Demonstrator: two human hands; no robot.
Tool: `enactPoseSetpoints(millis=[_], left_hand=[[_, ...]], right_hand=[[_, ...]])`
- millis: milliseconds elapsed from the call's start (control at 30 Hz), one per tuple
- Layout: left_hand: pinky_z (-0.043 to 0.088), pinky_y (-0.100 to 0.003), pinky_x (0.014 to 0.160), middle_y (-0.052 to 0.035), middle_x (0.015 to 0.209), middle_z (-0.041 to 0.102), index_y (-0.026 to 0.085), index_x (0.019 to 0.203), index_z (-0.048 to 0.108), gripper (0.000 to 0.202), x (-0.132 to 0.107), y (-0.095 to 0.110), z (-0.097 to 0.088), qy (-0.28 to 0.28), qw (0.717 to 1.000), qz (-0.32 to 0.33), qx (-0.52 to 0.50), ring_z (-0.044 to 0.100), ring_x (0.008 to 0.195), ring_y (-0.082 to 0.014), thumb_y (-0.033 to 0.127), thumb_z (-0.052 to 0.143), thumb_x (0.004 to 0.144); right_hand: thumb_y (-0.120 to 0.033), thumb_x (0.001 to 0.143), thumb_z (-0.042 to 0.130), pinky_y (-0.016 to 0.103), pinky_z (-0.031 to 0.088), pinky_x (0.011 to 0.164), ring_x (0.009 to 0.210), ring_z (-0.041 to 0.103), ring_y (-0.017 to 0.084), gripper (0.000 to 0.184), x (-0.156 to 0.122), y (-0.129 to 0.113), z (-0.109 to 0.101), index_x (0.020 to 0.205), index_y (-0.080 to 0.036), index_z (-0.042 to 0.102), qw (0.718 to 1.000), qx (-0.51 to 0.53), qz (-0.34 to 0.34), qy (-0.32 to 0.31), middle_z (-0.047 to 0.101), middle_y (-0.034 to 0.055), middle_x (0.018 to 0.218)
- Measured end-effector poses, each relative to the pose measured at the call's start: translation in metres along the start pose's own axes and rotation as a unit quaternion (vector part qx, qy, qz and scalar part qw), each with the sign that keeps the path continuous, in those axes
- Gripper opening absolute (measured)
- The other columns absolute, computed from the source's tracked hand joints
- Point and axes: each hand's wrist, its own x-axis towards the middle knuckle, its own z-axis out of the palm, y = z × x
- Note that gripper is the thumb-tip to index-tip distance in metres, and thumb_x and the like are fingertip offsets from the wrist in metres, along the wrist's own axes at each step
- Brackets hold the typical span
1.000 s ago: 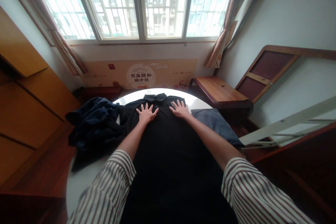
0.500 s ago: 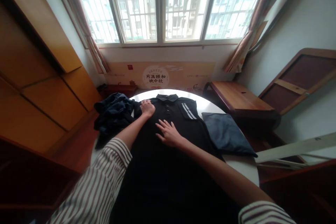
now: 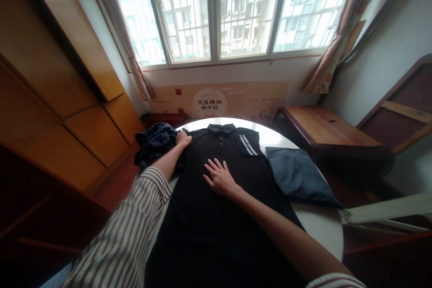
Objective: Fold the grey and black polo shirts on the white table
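Note:
A black polo shirt [image 3: 232,225] lies spread out, its collar at the far side and its button placket facing up. Its right sleeve carries two pale stripes and rests folded over the chest. My left hand [image 3: 184,138] is closed on the shirt's fabric at the left shoulder, fingers partly hidden. Flat on the middle of the shirt rests my right hand [image 3: 221,178], open with fingers spread. Beside my left hand sits a crumpled heap of dark blue clothing [image 3: 153,141].
The shirt lies on a round white table [image 3: 324,229]. At its right edge is a folded dark blue-grey garment [image 3: 297,173]. A wooden bench [image 3: 327,128] stands beyond it on the right. Wooden cabinets [image 3: 87,139] line the left, and barred windows [image 3: 246,13] face me.
The view has shifted a little to the left. My left hand has moved outward to the shoulder edge beside the heap. My right hand stays flat on the shirt.

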Motion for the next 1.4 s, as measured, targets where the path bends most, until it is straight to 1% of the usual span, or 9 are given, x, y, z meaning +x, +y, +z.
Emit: enactPoseSetpoints(millis=[100,233,400,533,733,867,967,1100,1400], left_hand=[[0.048,-0.038,0.098,-0.0239,0.128,0.059,0.006,0.131,0.052,0.043,-0.007,0.015,0.009,0.025,0.999,0.04,0.012,0.059,0.12,-0.0311,0.027,0.043,0.095],[0.044,-0.033,0.102,-0.0212,0.13,0.059,0.006,0.135,0.05,0.048,-0.027,0.028,0.028,-0.007,0.992,0.119,0.03,0.057,0.123,-0.0283,0.034,0.044,0.096],[0.037,-0.039,0.109,-0.0204,0.141,0.052,0.008,0.132,0.054,0.047,-0.05,0.027,0.045,-0.048,0.978,0.197,0.057,0.047,0.133,-0.0317,0.034,0.051,0.093],[0.042,-0.034,0.105,-0.018,0.128,0.063,0.009,0.12,0.063,0.034,-0.053,0.024,0.041,-0.061,0.97,0.228,0.061,0.057,0.122,-0.0266,0.022,0.046,0.094],[0.048,-0.031,0.097,-0.0105,0.115,0.071,0.018,0.112,0.069,0.034,-0.046,0.026,0.026,-0.071,0.967,0.242,0.045,0.066,0.108,-0.0237,0.022,0.039,0.097],[0.038,-0.031,0.11,-0.0102,0.14,0.058,0.017,0.132,0.06,0.044,-0.026,0.029,0.025,-0.084,0.969,0.228,0.047,0.052,0.13,-0.0209,0.018,0.033,0.097],[0.028,-0.047,0.117,-0.0087,0.156,0.039,0.023,0.147,0.046,0.049,-0.008,0.027,0.033,-0.123,0.969,0.205,0.06,0.033,0.145,-0.0252,0.032,0.038,0.099],[0.025,-0.068,0.11,-0.0089,0.163,0.022,0.035,0.152,0.035,0.057,0.01,0.021,0.046,-0.167,0.969,0.164,0.078,0.021,0.149,-0.0327,0.053,0.036,0.098],[0.013,-0.068,0.113,-0.007,0.165,0.015,0.037,0.154,0.028,0.061,0.018,0.016,0.056,-0.173,0.969,0.152,0.095,0.014,0.151,-0.0309,0.058,0.031,0.097]], right_hand=[[-0.054,0.1,0.031,0.059,0.012,0.118,0.149,0.02,0.034,0.062,0.0,0.0,0.001,0.15,-0.018,0.042,1.0,-0.002,-0.002,0.006,0.031,0.0106,0.16],[-0.052,0.1,0.032,0.06,0.014,0.117,0.148,0.022,0.034,0.062,-0.001,-0.001,0.0,0.15,-0.018,0.043,1.0,-0.001,-0.001,0.008,0.031,0.0109,0.16],[-0.052,0.1,0.031,0.06,0.013,0.117,0.148,0.022,0.035,0.062,-0.001,-0.002,-0.001,0.149,-0.017,0.044,1.0,-0.001,0.001,0.01,0.032,0.0116,0.159],[-0.053,0.1,0.031,0.059,0.012,0.117,0.148,0.021,0.035,0.062,0.0,-0.002,0.0,0.149,-0.017,0.043,1.0,0.0,0.002,0.006,0.031,0.0116,0.16],[-0.054,0.1,0.029,0.061,0.011,0.117,0.148,0.021,0.036,0.064,0.0,-0.002,0.001,0.15,-0.015,0.043,1.0,0.004,-0.002,0.008,0.031,0.0128,0.16],[-0.053,0.1,0.029,0.06,0.011,0.117,0.148,0.021,0.035,0.063,-0.001,-0.001,0.002,0.15,-0.016,0.043,1.0,0.003,-0.005,0.015,0.031,0.0122,0.16],[-0.054,0.1,0.029,0.06,0.012,0.117,0.148,0.02,0.035,0.063,-0.001,-0.001,0.001,0.15,-0.018,0.042,1.0,0.002,-0.001,0.011,0.03,0.0117,0.16],[-0.06,0.099,0.029,0.061,0.01,0.117,0.149,0.017,0.036,0.066,-0.002,-0.001,0.0,0.152,-0.023,0.039,1.0,0.002,-0.005,-0.003,0.025,0.0104,0.162],[-0.065,0.097,0.024,0.062,0.01,0.117,0.15,0.015,0.036,0.069,-0.004,-0.001,-0.002,0.153,-0.026,0.037,1.0,0.009,-0.001,-0.01,0.023,0.0095,0.163]])
